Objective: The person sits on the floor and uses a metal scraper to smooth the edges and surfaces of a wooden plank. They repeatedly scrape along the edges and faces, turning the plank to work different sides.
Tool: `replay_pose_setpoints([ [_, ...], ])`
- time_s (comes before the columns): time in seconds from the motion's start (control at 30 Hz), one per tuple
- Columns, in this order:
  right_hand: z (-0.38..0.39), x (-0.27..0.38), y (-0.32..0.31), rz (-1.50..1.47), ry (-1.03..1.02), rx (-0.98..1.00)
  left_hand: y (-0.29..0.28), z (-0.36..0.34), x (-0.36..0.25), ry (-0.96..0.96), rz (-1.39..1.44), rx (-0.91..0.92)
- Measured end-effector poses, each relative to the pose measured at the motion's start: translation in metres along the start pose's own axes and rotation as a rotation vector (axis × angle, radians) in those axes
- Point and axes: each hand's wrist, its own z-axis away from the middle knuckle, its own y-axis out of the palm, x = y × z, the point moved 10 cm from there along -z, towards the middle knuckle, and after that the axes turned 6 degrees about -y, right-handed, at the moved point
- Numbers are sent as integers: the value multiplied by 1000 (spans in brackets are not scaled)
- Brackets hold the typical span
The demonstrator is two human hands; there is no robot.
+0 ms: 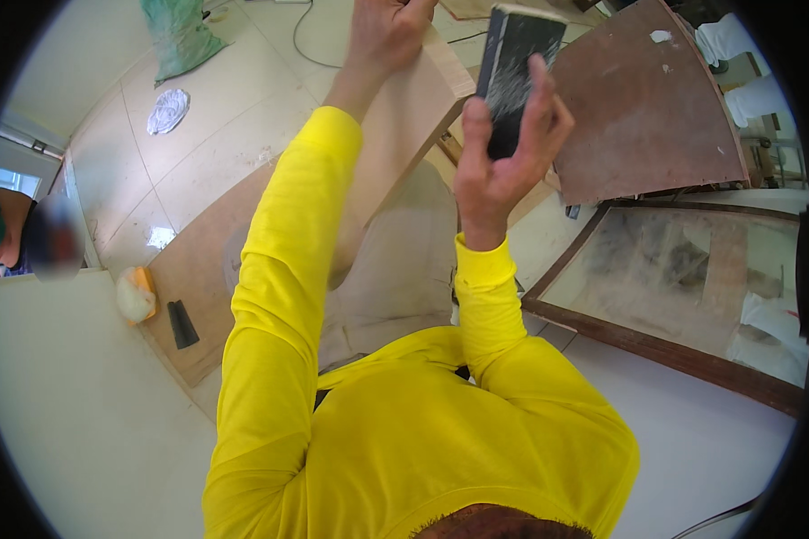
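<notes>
My left hand (388,38) is at the far end of a pale wooden board (404,135), its fingers curled over the edge; the fingertips are partly cut off by the upper rim. The board slants down towards my lap between my arms. In my right hand (512,166) is a black sanding block (523,67), gripped between thumb and fingers and tilted upright. White dust streaks its dark face. The block is beside the board's right corner, and I cannot tell whether they touch.
A brown panel (647,108) stands at right, above a dusty glass-topped frame (656,251). On the left are a green sack (180,40), a white cloth (168,111), a yellow container with a plastic bag (137,295) and a dark strip (182,324). A cable (301,45) crosses the floor.
</notes>
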Motion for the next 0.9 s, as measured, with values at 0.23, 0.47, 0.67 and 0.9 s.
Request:
replay_pose_setpoints([
  [0.23, 14, 36, -22, 29, -121, 19, -4, -2, 2, -31, 29, 2],
  [0.47, -7, -9, -7, -54, 5, -49, 5, 4, -8, 94, -59, -4],
  [0.67, 0, 27, -35, 39, -22, 124, 0, 3, -5, 15, -69, -5],
  [0.9, -12, 15, -24, 52, 37, 171, 9, 6, -5, 52, -21, 3],
])
